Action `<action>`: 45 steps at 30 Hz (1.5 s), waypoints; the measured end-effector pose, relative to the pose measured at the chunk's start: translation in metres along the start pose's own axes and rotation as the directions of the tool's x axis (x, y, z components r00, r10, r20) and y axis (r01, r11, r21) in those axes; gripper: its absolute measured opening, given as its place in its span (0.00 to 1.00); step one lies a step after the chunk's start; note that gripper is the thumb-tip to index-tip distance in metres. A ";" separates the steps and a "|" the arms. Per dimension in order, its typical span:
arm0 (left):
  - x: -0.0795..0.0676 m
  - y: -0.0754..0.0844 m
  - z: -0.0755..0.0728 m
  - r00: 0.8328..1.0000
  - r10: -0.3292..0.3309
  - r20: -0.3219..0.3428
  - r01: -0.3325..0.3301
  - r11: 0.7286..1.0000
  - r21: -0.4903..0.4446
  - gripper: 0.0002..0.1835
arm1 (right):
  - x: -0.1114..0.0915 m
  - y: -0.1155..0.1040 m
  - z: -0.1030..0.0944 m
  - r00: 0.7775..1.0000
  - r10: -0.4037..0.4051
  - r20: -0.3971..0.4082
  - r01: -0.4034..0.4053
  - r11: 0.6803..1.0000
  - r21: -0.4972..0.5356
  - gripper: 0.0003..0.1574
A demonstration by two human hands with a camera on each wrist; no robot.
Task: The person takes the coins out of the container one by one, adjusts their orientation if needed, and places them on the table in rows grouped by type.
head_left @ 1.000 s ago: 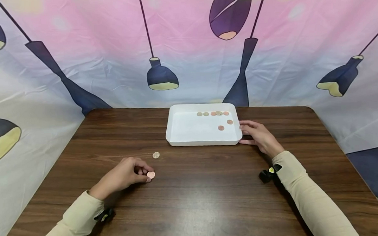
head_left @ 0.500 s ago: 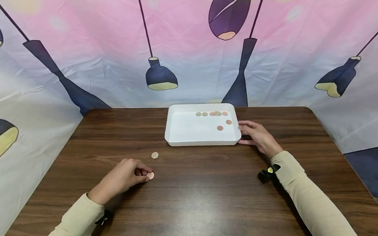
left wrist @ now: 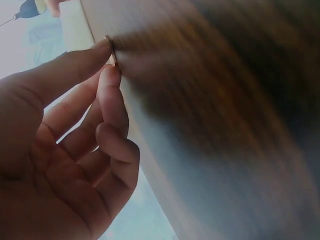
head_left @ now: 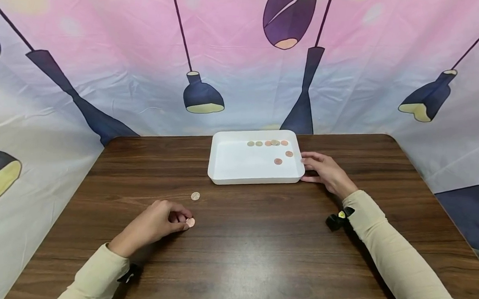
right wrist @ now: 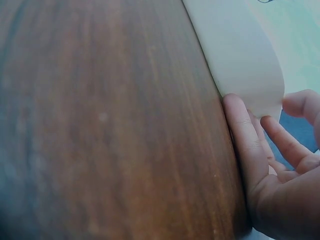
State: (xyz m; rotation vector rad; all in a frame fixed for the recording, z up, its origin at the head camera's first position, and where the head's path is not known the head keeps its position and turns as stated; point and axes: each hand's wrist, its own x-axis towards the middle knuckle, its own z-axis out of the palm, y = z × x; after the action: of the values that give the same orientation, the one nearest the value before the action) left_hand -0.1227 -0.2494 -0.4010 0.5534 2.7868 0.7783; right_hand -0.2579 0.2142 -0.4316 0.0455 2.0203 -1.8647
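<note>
My left hand pinches a copper coin between thumb and index finger, low over the brown table. In the left wrist view the coin shows as a thin edge at the fingertips, with the other fingers curled below. A second, paler coin lies flat on the wood just beyond that hand. My right hand touches the right end of the white tray. In the right wrist view, extended fingers meet the tray's outer wall, one fingertip at its rim.
Inside the tray several copper and dull yellowish coins lie towards the right; two copper ones, a nearer coin and another coin, sit apart from the back row. A patterned cloth hangs behind the table's back edge.
</note>
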 end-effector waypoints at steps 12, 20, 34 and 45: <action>0.042 0.032 -0.034 0.993 0.084 -0.078 -0.087 0.996 -0.034 0.07 | 0.000 0.000 -0.001 1.000 0.001 -0.005 -0.001 1.000 0.008 0.37; 0.099 0.057 -0.037 0.984 0.104 -0.141 -0.108 0.994 -0.018 0.09 | -0.001 0.002 -0.001 1.000 0.006 -0.005 -0.006 1.000 0.013 0.37; 0.188 0.063 -0.019 0.998 -0.002 -0.055 -0.006 0.988 -0.152 0.17 | 0.002 0.003 0.000 1.000 -0.018 -0.005 0.018 1.000 0.013 0.36; 0.229 0.053 0.007 0.992 -0.125 -0.033 0.117 0.978 -0.174 0.24 | 0.001 0.003 -0.001 1.000 -0.004 -0.004 0.004 1.000 0.015 0.36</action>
State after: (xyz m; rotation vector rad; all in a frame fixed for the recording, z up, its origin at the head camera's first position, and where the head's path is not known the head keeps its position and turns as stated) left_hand -0.3134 -0.1121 -0.3987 0.3365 2.7254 1.0024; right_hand -0.2581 0.2150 -0.4345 0.0497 2.0108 -1.8831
